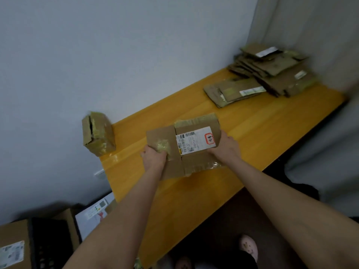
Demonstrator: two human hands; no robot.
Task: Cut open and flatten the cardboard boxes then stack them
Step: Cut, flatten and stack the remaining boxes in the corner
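Observation:
A flattened brown cardboard box [186, 158] with a white shipping label lies on the yellow table [252, 133], near its middle. My left hand [154, 155] grips the box's left near edge, over a patch of crumpled tape. At the right edge of the box, my right hand [226, 146] holds it with the fingers tucked under or behind the cardboard. A stack of several flattened boxes [272, 72] sits at the table's far right corner. An unflattened small box [98, 133] wrapped in yellowish tape stands at the table's left end against the wall.
A grey wall [116, 55] runs along the table's far side. On the floor at lower left are a large cardboard box [13, 247], a black crate [50, 241] and a white printed sheet [93, 214]. My slippered feet [248, 247] show below the table's near edge.

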